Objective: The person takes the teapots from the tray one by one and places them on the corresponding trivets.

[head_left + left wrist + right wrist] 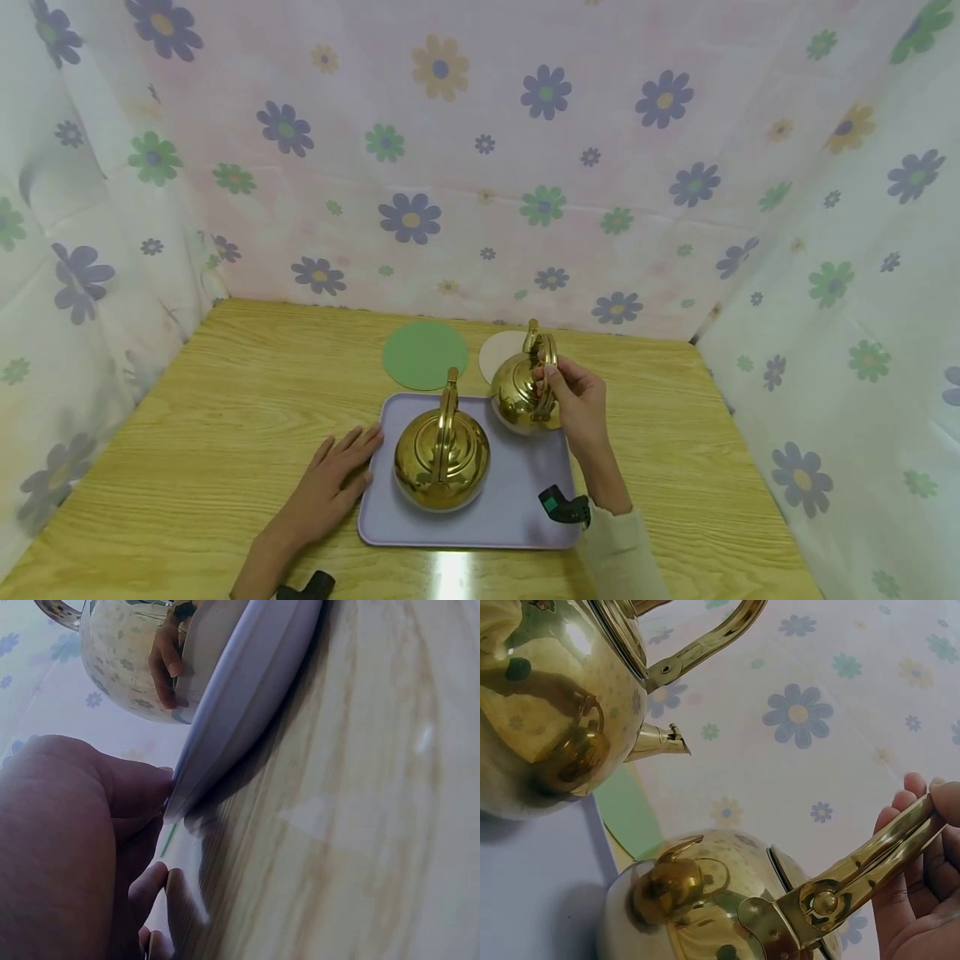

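A round, shiny gold teapot (pixel 517 396) hangs from my right hand (pixel 581 408), whose fingers and thumb grip its arched handle (pixel 877 862). The teapot overlaps the far right corner of a lilac tray (pixel 517 508) and part of a cream disc (pixel 491 352). Whether its base touches the tray cannot be seen. A second, similar gold teapot (pixel 416 467) stands on the tray's left half, its spout pointing away from me. My left hand (pixel 330 483) rests at the tray's left edge with fingers extended, touching the rim (pixel 225 697).
Behind the tray, a green disc (pixel 425 354) lies flat on the wooden table (pixel 262 400), to the left of the cream one. Flower-patterned curtains (pixel 480 167) rise at the table's back and along both sides.
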`<state>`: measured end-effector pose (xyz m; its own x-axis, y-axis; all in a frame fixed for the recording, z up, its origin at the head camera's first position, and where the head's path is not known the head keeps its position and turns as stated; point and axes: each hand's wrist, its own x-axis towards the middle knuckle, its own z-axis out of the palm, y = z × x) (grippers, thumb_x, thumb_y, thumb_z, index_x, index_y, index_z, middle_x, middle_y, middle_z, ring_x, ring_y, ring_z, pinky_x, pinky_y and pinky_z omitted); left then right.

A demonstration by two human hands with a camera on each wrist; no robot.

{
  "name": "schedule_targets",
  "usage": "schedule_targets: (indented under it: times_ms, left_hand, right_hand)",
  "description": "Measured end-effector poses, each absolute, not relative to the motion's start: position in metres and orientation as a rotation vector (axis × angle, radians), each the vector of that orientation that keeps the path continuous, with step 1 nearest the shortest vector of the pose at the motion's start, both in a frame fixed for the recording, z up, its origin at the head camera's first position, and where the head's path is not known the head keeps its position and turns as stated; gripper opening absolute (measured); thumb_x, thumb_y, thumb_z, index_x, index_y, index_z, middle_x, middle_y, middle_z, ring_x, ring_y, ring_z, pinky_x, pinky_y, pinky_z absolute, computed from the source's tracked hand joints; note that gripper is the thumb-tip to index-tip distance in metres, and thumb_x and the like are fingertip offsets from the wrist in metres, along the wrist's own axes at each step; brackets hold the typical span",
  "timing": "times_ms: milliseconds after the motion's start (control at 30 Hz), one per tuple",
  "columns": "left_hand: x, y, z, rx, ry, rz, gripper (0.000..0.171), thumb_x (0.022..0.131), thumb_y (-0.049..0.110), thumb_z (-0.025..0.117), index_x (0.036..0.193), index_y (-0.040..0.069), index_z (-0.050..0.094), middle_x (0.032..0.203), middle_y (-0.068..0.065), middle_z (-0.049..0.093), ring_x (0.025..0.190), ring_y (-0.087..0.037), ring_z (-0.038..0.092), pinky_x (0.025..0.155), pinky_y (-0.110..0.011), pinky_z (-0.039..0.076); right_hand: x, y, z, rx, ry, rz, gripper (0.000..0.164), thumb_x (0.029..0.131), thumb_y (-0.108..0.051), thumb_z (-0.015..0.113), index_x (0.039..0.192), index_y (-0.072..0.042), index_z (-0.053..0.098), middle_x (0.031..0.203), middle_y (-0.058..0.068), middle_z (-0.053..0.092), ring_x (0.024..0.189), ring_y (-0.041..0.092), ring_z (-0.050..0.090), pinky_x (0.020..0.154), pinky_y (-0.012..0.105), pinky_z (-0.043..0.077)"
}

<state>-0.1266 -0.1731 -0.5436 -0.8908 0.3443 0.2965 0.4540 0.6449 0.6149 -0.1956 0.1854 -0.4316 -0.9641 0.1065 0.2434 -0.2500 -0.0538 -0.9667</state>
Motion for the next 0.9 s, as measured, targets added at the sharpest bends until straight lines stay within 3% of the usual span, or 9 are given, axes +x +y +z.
schedule_targets:
  times_ms: [300,733,900]
  left_hand:
    - [-0.128,-0.174,-0.546,-0.670,-2.704,-1.061,0.049,0.101,0.018,0.061,0.149,0.007,0.053,0.156,-0.010,0.048,0.144,-0.047,0.037,0.123,-0.056,0.011]
    - [-0.128,-0.174,-0.547,-0.681,-2.690,-1.054,0.049,0.101,0.018,0.061,0.148,0.006,0.054,0.155,-0.010,0.049,0.143,-0.048,0.039,0.123,-0.056,0.012]
    - [-0.128,-0.174,-0.546,-0.679,-2.688,-1.055,0.049,0.101,0.018,0.061,0.148,0.006,0.054,0.155,-0.011,0.049,0.143,-0.048,0.039,0.122,-0.057,0.012]
  right_hand:
    - [-0.201,0.183,-0.433,0.125,-1.927,2.156,0.028,0.102,0.001,0.056,0.124,0.016,0.064,0.100,0.018,0.073,0.083,0.013,0.068,0.074,0.020,0.058]
    - [-0.204,0.183,-0.433,0.112,-1.910,2.169,0.027,0.102,0.001,0.057,0.124,0.014,0.065,0.090,0.006,0.074,0.082,0.013,0.067,0.073,0.020,0.058]
    - [-0.207,0.183,-0.434,0.116,-1.898,2.168,0.029,0.102,0.000,0.057,0.125,0.015,0.064,0.091,0.007,0.075,0.083,0.013,0.067,0.073,0.019,0.058]
